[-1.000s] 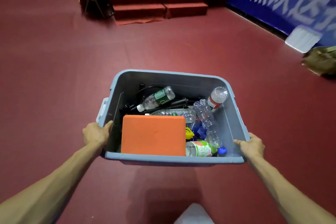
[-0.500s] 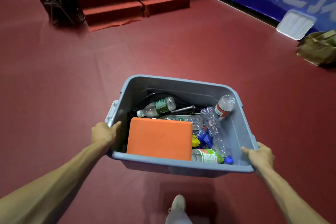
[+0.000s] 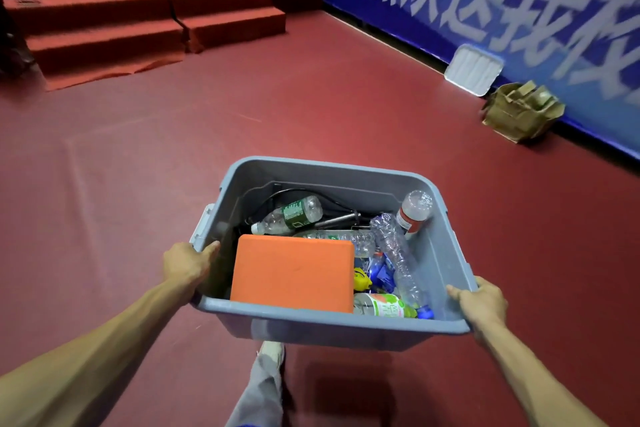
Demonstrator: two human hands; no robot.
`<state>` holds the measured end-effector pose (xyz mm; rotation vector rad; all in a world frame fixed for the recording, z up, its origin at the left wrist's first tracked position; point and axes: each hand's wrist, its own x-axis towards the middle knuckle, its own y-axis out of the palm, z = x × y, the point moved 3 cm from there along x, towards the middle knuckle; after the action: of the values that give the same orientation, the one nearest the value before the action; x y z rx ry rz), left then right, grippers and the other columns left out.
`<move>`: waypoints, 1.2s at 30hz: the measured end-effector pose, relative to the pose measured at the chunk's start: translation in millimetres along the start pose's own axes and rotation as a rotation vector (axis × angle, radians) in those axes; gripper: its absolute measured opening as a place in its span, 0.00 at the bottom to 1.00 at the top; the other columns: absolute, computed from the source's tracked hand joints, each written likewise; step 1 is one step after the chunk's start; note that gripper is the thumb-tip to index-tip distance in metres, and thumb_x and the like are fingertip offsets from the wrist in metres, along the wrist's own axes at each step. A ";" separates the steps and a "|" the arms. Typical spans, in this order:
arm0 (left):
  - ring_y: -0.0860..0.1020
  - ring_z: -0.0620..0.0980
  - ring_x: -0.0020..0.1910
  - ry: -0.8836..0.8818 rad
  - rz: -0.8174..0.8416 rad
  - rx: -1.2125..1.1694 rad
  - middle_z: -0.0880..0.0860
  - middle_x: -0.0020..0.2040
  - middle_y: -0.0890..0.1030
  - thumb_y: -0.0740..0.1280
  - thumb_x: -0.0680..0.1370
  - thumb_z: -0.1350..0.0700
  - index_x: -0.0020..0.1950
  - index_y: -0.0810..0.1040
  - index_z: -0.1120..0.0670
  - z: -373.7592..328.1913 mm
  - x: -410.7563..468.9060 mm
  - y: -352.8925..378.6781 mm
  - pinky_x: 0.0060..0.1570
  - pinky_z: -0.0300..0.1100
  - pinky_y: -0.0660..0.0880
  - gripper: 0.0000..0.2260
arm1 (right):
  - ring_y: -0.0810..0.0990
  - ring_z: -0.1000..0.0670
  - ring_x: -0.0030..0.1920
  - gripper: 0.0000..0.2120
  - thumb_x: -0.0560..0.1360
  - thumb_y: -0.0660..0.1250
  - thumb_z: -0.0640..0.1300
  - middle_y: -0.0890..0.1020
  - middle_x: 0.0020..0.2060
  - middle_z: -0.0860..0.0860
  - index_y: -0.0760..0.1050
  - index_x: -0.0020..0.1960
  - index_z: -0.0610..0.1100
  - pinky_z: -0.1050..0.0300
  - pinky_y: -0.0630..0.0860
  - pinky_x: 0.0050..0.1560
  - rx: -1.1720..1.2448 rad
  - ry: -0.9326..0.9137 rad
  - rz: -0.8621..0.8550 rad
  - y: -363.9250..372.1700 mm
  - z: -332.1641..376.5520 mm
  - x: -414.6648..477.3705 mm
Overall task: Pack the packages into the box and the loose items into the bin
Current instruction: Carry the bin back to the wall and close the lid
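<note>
Both hands on bin (image 3: 332, 326), carried clear of floor (image 3: 138, 156). Left hand (image 3: 185, 263) curled over left rim near the near-left corner, thumb laid along the edge, fingers hidden below the lip. Right hand (image 3: 481, 305) closed on near-right corner, thumb on top, fingers wrapped under. 2 grips on opposite short sides; nothing else held.

Bin's long axis across the body, left to right, tilted slightly, right end nearer. Inside bin: orange block (image 3: 292, 270) leaning at near-left, filling about half the near side; green-label bottle (image 3: 291, 215) behind block toward far-left; red-label bottle (image 3: 414, 211) at far-right against wall; crushed clear bottle (image 3: 394, 253) right of block, running near to far; another labelled bottle (image 3: 384, 305) at near-right, right of block's base. Black cable and metal rod behind block, partly hidden.

Beyond bin, ahead-right: brown paper bag (image 3: 519, 111) against blue banner (image 3: 485, 3), white tray (image 3: 472, 69) leaning just left of bag. Steps (image 3: 138, 21) far ahead-left of bin. Shoe (image 3: 272, 352) beneath bin, mid-stride.

Likely step: carrying bin toward bag and tray, off to right hand's side. Box for packages not in view.
</note>
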<state>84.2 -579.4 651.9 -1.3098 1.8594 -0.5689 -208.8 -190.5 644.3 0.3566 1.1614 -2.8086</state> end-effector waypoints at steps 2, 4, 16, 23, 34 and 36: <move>0.72 0.61 0.33 0.031 0.036 0.047 0.59 0.29 0.72 0.67 0.76 0.48 0.41 0.77 0.68 -41.9 42.0 12.0 0.32 0.47 0.68 0.21 | 0.83 0.40 0.43 0.08 0.66 0.76 0.42 0.85 0.41 0.40 0.80 0.43 0.43 0.48 0.79 0.46 -0.028 0.038 -0.023 10.5 28.0 35.8; 0.72 0.60 0.31 0.048 0.069 0.057 0.59 0.30 0.73 0.67 0.75 0.47 0.41 0.77 0.67 -87.6 78.7 23.3 0.29 0.45 0.66 0.21 | 0.83 0.40 0.43 0.08 0.66 0.76 0.42 0.85 0.42 0.41 0.80 0.43 0.43 0.49 0.79 0.46 -0.030 0.072 -0.054 16.0 57.1 64.8; 0.75 0.61 0.34 0.231 0.205 0.149 0.62 0.35 0.76 0.68 0.75 0.46 0.42 0.77 0.68 -372.0 249.8 174.7 0.33 0.48 0.72 0.22 | 0.83 0.41 0.42 0.07 0.66 0.76 0.42 0.85 0.40 0.41 0.80 0.42 0.44 0.49 0.79 0.46 0.089 0.270 -0.190 39.5 130.0 294.8; 0.80 0.63 0.37 0.254 0.231 0.196 0.62 0.37 0.77 0.68 0.74 0.44 0.44 0.78 0.68 -555.7 315.7 305.0 0.34 0.50 0.78 0.24 | 0.82 0.40 0.43 0.09 0.67 0.76 0.42 0.85 0.40 0.40 0.82 0.44 0.41 0.53 0.76 0.43 0.132 0.314 -0.170 36.0 166.9 503.3; 0.79 0.63 0.36 0.256 0.267 0.208 0.62 0.37 0.76 0.68 0.75 0.44 0.46 0.78 0.69 -794.8 451.7 444.2 0.31 0.49 0.77 0.25 | 0.82 0.40 0.43 0.07 0.68 0.75 0.43 0.85 0.40 0.41 0.81 0.44 0.42 0.51 0.76 0.44 0.112 0.317 -0.181 41.3 284.8 781.5; 0.79 0.63 0.36 0.255 0.282 0.210 0.62 0.38 0.76 0.68 0.75 0.44 0.46 0.77 0.69 -837.6 487.9 477.2 0.32 0.50 0.77 0.25 | 0.82 0.40 0.43 0.07 0.68 0.75 0.43 0.85 0.41 0.41 0.81 0.44 0.42 0.52 0.75 0.43 0.101 0.325 -0.185 55.0 307.8 834.7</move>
<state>-942.4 -915.8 642.3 -0.8513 2.0813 -0.7832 -1065.4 -435.2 613.5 0.7779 1.1619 -3.0604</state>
